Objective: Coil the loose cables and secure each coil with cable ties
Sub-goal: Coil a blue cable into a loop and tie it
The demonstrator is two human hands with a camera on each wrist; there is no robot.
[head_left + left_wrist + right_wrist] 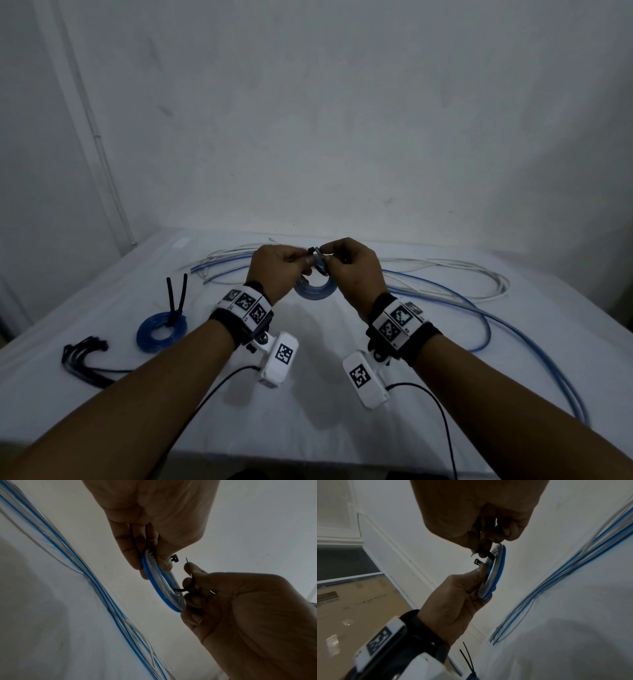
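Tying step: your left hand [279, 270] grips the blue coil [315, 289], your right hand [352, 270] pinches the cable tie [187, 586] tail; next, thread it into the head [174, 558].

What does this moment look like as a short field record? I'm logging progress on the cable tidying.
held coil: small blue and clear cable coil, above the table
left hand: grips the coil and the tie's head end
right hand: pinches the black plastic cable tie near its tail
tie state: looped through the coil, tail not yet in the head
finished: dark blue tied coil on the white table
remaining: loose blue and white cables
spare: bundle of black ties
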